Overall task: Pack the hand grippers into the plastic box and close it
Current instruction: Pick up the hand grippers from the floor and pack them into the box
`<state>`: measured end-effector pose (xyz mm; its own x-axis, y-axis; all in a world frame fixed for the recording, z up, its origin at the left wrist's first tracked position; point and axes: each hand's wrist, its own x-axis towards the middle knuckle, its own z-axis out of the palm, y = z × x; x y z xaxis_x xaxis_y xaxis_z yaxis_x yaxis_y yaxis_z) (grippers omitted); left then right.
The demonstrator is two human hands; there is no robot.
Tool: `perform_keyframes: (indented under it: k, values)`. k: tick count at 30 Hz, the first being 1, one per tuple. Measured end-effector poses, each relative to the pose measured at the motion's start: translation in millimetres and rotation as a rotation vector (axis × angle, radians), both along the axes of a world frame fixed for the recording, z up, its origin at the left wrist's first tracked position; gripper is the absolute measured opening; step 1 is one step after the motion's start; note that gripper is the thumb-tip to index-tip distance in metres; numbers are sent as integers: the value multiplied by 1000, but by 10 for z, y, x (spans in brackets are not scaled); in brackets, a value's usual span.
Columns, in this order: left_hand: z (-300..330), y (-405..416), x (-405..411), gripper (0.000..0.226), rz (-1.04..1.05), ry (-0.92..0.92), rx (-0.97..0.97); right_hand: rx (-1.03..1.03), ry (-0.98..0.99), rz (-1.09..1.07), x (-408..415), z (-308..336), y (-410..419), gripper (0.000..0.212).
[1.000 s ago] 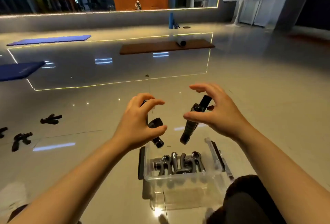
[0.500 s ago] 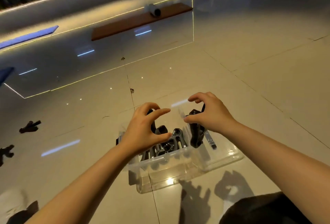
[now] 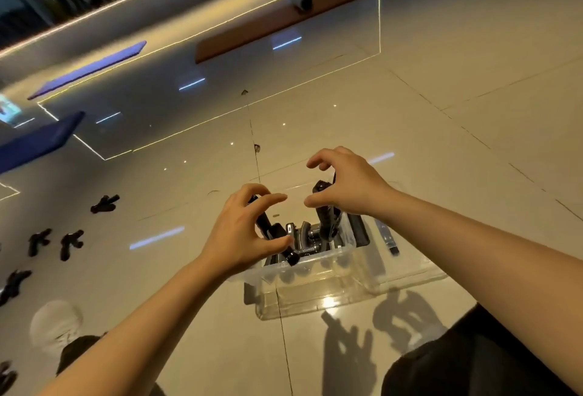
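Note:
A clear plastic box (image 3: 318, 288) stands on the tiled floor just in front of me, with several black hand grippers (image 3: 307, 236) lying inside. My left hand (image 3: 243, 231) grips a black hand gripper (image 3: 277, 239) over the box's left end, its lower handle dipping past the rim. My right hand (image 3: 347, 185) holds another black hand gripper (image 3: 326, 215) upright over the box's right half. The box's clear lid (image 3: 410, 256) lies flat on the floor against the right side.
More black hand grippers lie loose on the floor to the left: one (image 3: 105, 203) farther out, a pair (image 3: 55, 242) nearer, others (image 3: 12, 283) at the frame edge. Blue mats (image 3: 41, 141) and a brown mat (image 3: 277, 23) lie far off. My dark-clothed knee (image 3: 473, 361) is at lower right.
Both hands have come down from above the box, each still holding its hand gripper, so the grippers now reach the box's opening. The camera has tilted downward.

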<state>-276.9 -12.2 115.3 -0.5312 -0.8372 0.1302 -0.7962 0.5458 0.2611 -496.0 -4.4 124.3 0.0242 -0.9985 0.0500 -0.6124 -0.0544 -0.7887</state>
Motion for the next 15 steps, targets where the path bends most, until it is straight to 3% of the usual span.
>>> perform_keyframes:
  k: [9,15]
  values:
    - [-124,-110,182,47,91,-55,49,-75,162,215,197,64,-501,67]
    - [-315,-624,292,48,19,-201,39,-159,621,520,325,-320,-903,76]
